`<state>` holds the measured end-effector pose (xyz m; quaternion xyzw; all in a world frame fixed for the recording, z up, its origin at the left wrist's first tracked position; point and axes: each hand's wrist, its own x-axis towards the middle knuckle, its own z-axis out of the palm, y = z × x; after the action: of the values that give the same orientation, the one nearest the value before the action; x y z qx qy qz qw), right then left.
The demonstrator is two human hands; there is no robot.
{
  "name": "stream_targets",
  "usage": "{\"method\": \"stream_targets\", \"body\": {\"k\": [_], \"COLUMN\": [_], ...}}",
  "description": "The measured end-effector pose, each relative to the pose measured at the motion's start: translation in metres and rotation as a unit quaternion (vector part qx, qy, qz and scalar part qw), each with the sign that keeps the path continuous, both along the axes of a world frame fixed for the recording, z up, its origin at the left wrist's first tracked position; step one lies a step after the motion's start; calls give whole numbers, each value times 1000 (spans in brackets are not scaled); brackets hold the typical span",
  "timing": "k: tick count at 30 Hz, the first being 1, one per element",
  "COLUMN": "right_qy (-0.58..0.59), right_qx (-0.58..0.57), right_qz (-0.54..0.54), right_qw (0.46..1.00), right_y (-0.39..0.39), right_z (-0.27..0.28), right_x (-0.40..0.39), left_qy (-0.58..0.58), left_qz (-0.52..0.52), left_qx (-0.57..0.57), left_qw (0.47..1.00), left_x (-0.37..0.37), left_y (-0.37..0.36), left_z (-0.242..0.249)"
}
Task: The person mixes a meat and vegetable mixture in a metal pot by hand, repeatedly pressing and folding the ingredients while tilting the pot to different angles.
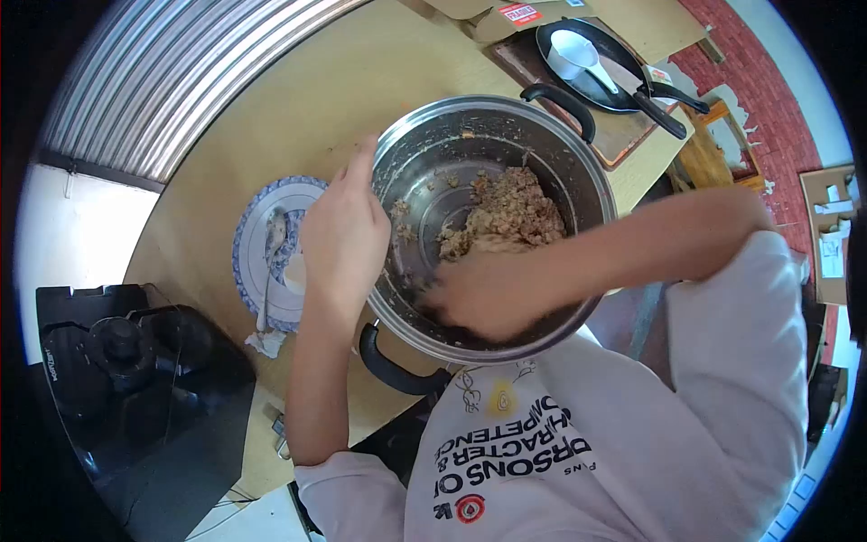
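Observation:
A large steel pot with black side handles stands at the table edge, close against my body. Inside it lies a clumped, brownish minced mixture, heaped toward the far right, with bits stuck along the walls. My left hand grips the pot's left rim, thumb side hidden from view. Down in the pot, my right hand is at the near edge of the mixture. Its fingers are smeared by motion, so their shape and anything in them cannot be made out.
Left of the pot, a blue-patterned plate carries a spoon. A black stove sits at the lower left. Back right, a black frying pan holds a white measuring cup. Cardboard lies at the back.

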<state>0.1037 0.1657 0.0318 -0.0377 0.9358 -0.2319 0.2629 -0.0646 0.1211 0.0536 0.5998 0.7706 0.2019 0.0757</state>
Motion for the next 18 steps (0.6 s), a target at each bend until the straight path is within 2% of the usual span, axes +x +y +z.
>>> {"method": "stream_targets", "body": {"k": [1,3,4,6,9,10,12,16,18], "right_qy": [82,97,94,43,52,48,-44,-123,-25], "right_qx": [-18,46,42,223,250,246,170,191,129], "right_qz": [37,105,105,64,43,46,-157,-116,-99], "right_qw": [996,989,989,972,966,967,972,967,986], "right_y": [7,33,42,58,73,82,92,84,96], "right_z": [-1,13,11,2,-28,-48,-86,-23,-7], "right_x": [25,57,61,63,32,20,-7,-40,-28], "left_qy": [-4,-20,-32,-40,-60,-73,-89,-102,-111], "left_qz": [-5,-8,-14,-16,-15,-11,-11,-1,8], "left_qx": [7,27,44,55,57,49,58,72,73], "left_qw": [1000,999,998,998,996,996,994,992,991], "left_x": [0,-1,-1,1,1,2,-1,0,1], "left_y": [0,2,2,1,1,0,1,-3,-4], "left_z": [0,-4,-7,-9,-9,-9,-12,-11,-11]}}
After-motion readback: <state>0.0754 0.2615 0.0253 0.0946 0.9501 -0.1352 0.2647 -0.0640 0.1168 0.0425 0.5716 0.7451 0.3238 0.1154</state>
